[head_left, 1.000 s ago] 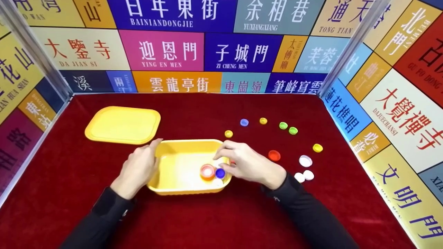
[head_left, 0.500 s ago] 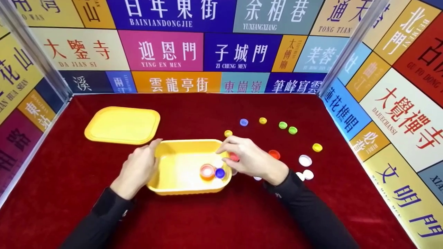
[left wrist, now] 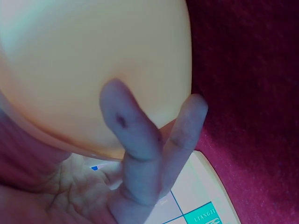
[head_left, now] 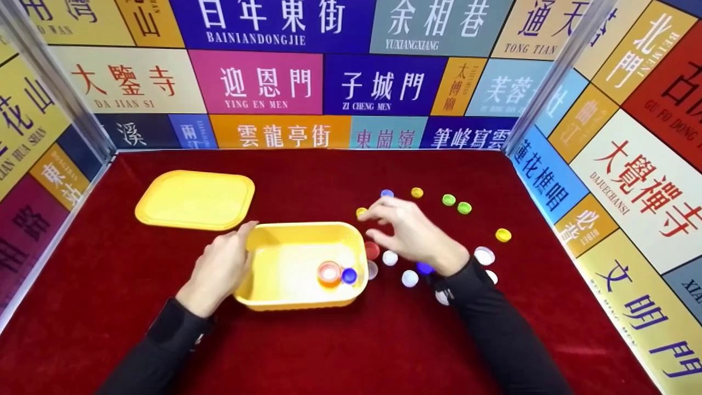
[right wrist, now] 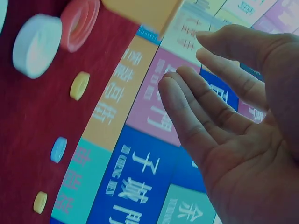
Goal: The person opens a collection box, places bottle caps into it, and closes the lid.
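Observation:
My left hand (head_left: 216,269) grips the left end of a yellow plastic box (head_left: 279,305). The left wrist view has one digit inside the box wall (left wrist: 93,42) and another outside it. In the box, near its right end, lie an orange-red bottle cap (head_left: 329,274) with a white middle and a blue cap (head_left: 349,275). My right hand (head_left: 411,230) hovers right of the box, fingers loosely bent and apart, holding nothing. Its fingertips overlap a small yellow cap (head_left: 361,213) in the head view. Below it lie a red cap (head_left: 372,250) and a white cap (head_left: 390,258).
A yellow lid (head_left: 194,198) lies behind the box at left. More caps are spread over the dark red cloth (head_left: 307,356) at right, among them a green cap (head_left: 464,208), a yellow cap (head_left: 503,235) and a white cap (head_left: 409,278). Printed panels (head_left: 263,82) wall the table.
My right hand has moved from over the box's right end out to the right and away from me. A white cap seen in the box's near right corner no longer shows there. My left hand stays put.

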{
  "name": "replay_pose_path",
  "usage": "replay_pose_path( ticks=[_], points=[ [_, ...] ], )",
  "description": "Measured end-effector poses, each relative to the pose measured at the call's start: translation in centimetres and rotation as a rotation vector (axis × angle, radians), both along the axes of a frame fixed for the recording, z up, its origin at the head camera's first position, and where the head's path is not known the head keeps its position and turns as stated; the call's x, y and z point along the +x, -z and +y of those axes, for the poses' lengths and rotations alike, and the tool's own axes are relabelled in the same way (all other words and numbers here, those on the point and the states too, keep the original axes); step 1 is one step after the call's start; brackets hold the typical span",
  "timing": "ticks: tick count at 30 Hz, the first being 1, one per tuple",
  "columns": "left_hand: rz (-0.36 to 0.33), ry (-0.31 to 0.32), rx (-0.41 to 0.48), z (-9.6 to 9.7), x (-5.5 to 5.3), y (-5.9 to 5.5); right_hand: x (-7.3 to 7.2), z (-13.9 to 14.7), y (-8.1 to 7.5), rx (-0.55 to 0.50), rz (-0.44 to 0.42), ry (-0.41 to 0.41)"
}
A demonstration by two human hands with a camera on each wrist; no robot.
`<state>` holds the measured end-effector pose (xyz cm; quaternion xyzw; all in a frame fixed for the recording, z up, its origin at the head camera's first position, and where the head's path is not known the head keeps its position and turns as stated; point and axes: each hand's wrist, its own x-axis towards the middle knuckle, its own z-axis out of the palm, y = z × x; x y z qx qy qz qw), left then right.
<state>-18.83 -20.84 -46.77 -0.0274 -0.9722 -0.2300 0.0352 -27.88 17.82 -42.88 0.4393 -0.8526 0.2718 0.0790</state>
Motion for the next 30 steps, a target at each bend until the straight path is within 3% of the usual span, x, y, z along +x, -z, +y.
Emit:
replay_pose_path(
  ticks=[10, 20, 24, 30],
  points=[
    [0.003, 0.005, -0.004, 0.0, 0.0, 0.0, -5.1, 1.5, -0.5, 0.095, -0.104, 0.184],
    [0.013, 0.004, -0.001, 0.1, 0.1, 0.1, -10.8, 1.6, 1.9, 0.222, -0.180, 0.278],
    [0.006, 0.003, 0.002, 0.1, 0.1, 0.1, -11.9, 1.4, 3.0, 0.309, -0.208, 0.295],
    [-0.005, 0.002, 0.003, 0.0, 0.0, 0.0, -12.2, 1.1, 3.7, 0.344, -0.252, 0.329]
  ],
)
